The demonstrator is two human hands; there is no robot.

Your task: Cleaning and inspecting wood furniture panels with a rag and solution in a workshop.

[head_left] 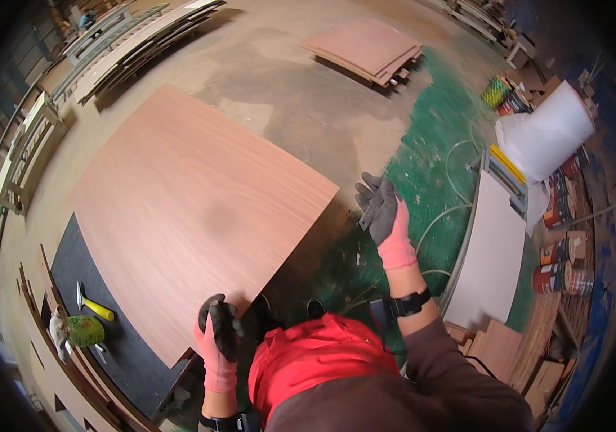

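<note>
Gloved hands at the near edge of a broad wood panel

A large, reddish-brown wood panel (200,194) lies flat over a dark worktop (74,259), covering much of it and leaving a black strip bare on the left. The person's 2 hands wear pink gloves with dark grey palms and fingers. The left hand (219,330) is at the panel's near edge, its fingers curled inward; whether they grip the panel cannot be told. The right hand (380,210) is raised beyond the panel's right-hand corner, apart from it, with the fingers partly bent. A small grey shape lies along those fingers, and it is unclear whether it is a held object or part of the glove.

On the black strip rests a scraper (97,309) with a yellow handle, near a green can (87,331) that has a pale cloth (58,330) beside it. The person wears a red apron (322,353). On the far side, a stack of similar panels (365,47) sits low above the floor. To the right are a white board (489,245), a thick white roll (549,133) and several paint cans (556,205), with a pale hose (427,230) curving across green-coated floor (434,93).
</note>
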